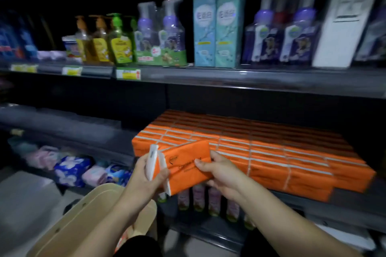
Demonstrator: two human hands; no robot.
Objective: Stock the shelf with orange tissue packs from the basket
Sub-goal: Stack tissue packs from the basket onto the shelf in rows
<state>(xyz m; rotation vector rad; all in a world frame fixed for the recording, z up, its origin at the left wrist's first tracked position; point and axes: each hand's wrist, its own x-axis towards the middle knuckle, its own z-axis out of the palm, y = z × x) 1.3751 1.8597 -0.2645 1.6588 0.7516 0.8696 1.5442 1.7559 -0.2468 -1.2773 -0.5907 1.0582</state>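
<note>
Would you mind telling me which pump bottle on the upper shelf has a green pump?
The yellow-labelled bottle, third in the row of amber soap bottles; the two to its left have orange pumps.

2 hands [146, 175], 1 held orange tissue pack [186, 165], 2 teal cartons [217, 25], 1 beige basket [83, 219], 3 yellow-labelled pump bottles [104, 44]

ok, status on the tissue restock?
Left hand and right hand both grip one orange tissue pack. Held in front of stocked orange stack. Basket below left. Nothing blocking.
</note>
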